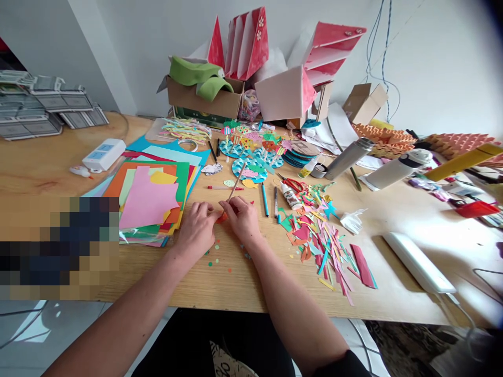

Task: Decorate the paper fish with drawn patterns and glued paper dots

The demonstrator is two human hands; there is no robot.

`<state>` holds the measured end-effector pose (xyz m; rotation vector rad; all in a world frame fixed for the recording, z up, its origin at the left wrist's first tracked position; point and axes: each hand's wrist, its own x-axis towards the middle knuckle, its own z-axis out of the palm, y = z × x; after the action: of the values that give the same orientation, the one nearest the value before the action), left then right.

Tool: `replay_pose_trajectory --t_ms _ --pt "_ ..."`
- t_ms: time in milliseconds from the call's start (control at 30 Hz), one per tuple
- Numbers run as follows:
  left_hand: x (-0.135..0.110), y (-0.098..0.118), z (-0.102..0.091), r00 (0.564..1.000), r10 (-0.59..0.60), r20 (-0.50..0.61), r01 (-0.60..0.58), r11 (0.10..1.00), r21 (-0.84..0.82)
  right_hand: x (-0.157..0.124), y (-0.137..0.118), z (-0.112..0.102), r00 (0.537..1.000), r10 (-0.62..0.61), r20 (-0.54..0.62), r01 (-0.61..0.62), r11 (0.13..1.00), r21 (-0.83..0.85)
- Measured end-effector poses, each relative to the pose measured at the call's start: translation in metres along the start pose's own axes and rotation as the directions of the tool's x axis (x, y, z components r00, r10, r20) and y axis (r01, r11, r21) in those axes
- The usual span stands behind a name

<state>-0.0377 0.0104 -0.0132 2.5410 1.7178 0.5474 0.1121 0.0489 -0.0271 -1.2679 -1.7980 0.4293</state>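
Note:
My left hand (199, 226) and my right hand (244, 219) meet over the middle of the wooden table. Between their fingertips is a small orange-red paper piece (222, 218), partly covered by the fingers. The left fingers are curled, with thumb and forefinger at the paper's edge. A thin light stick (237, 181) slants up from my right hand, whose fingers are closed around its lower end. Just beyond lie a red crayon-like pen (225, 188) and a yellow paper cutout (249, 184). Small paper dots (217, 261) are scattered below the hands.
On the left is a stack of coloured paper (149, 201). Paper scraps (322, 241), a glue bottle (291, 196) and red-handled scissors (294, 184) lie to the right. Farther off stand decorated blue discs (249, 170), a steel flask (349, 158) and a cardboard box (204, 99).

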Motion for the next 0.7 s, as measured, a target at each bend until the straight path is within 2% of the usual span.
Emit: replay_pose_trajectory --t_ms 167,467,700 --pt "0.0005 -0.0001 0.0007 1.0 -0.002 0.01 0.002 1.0 0.016 0.0003 0.0011 0.0001 1.0 0.018 -0.013 -0.017 0.999 0.051" --pt "0.0004 0.0039 -0.0033 0.999 0.0 0.033 -0.002 0.997 0.072 0.0032 0.0076 0.0005 0.979 0.202 -0.018 -0.196 0.965 0.172" --pt "-0.0002 0.002 -0.0033 0.999 -0.003 0.034 0.002 0.999 0.046 0.0028 0.0054 -0.0007 0.979 0.194 -0.059 -0.182 0.968 0.17"
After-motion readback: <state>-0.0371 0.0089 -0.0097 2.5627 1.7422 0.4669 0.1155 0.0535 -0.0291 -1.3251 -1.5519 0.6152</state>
